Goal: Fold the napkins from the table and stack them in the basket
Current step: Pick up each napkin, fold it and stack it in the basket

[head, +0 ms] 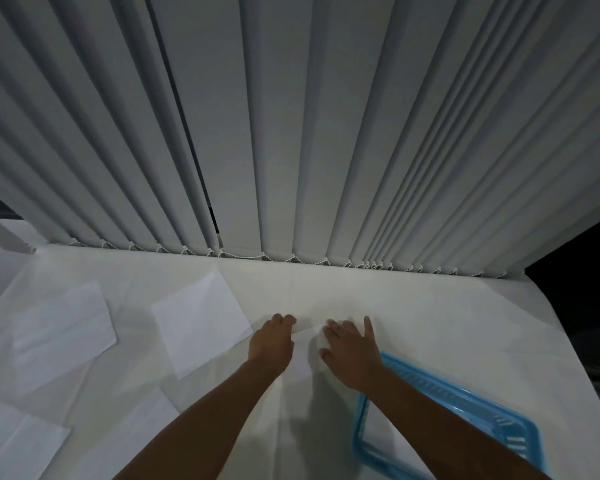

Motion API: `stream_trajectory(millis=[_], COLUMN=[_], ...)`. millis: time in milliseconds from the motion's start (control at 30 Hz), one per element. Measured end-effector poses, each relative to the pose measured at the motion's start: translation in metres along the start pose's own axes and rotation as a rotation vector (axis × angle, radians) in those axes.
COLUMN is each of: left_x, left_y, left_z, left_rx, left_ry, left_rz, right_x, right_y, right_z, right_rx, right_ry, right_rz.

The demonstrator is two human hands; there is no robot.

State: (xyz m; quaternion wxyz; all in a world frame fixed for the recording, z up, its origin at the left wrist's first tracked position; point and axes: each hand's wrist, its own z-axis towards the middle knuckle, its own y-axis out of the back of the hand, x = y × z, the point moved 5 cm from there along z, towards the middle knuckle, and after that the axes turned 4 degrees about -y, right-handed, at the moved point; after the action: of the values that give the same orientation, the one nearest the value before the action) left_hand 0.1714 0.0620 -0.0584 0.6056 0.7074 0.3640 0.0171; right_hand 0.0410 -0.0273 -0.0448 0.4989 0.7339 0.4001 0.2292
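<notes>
- Nearest the camera, two bare forearms reach forward over a white-covered worktop (430, 306).
- At the lower left, a flat white napkin (18, 441) lies partly cut off by the frame edge.
- At the lower right, a blue slatted basket (499, 410) rests on the worktop, just beside the right forearm, which crosses its near corner; whether anything lies inside it I cannot tell.
- Between the two hands lies a small folded napkin (307, 344), white on white and dim, so its edges are hard to trace.
- Left hand (271, 341) rests on that napkin's left edge, fingers (284, 320) curled and close together, seemingly pinching the far edge.
- Right hand (352, 351) lies flat, palm down, on the napkin's right side, its fingers pressed down and slightly spread, the thumb apart.
- Farther left, an unfolded napkin (201, 323) lies flat, its near-right corner just beside the left hand.
- Another open napkin (65, 327) lies well to the left.
- Beyond the worktop's far edge hang grey vertical blinds (291, 133), linked at the bottom by a bead chain.
</notes>
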Motion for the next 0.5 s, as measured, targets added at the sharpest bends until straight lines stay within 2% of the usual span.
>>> stream_trajectory(millis=[133, 200, 233, 333, 400, 500], left_x=[0.005, 0.008, 0.008, 0.008, 0.003, -0.010], left_y=[0.001, 0.002, 0.006, 0.013, 0.016, 0.020], left_z=[0.005, 0.004, 0.002, -0.010, -0.027, -0.052], left_rx=[0.095, 0.122, 0.112, 0.027, -0.018, -0.126], left_ry=[0.095, 0.163, 0.206, 0.349, 0.420, 0.460], left_rz=[-0.011, -0.102, -0.183, -0.632, -0.933, -1.224], right_x=[-0.010, -0.012, -0.012, -0.012, -0.004, 0.009], right_y=[0.008, 0.012, 0.016, 0.024, 0.023, 0.016], right_z=[-0.005, -0.010, -0.015, -0.039, -0.059, -0.084], right_rx=[-0.006, -0.083, -0.180, -0.374, -0.353, -0.230], right_ry=[-0.062, -0.085, -0.090, -0.132, -0.184, -0.318], right_rz=[0.060, 0.240, 0.378, 0.765, 0.936, 1.184])
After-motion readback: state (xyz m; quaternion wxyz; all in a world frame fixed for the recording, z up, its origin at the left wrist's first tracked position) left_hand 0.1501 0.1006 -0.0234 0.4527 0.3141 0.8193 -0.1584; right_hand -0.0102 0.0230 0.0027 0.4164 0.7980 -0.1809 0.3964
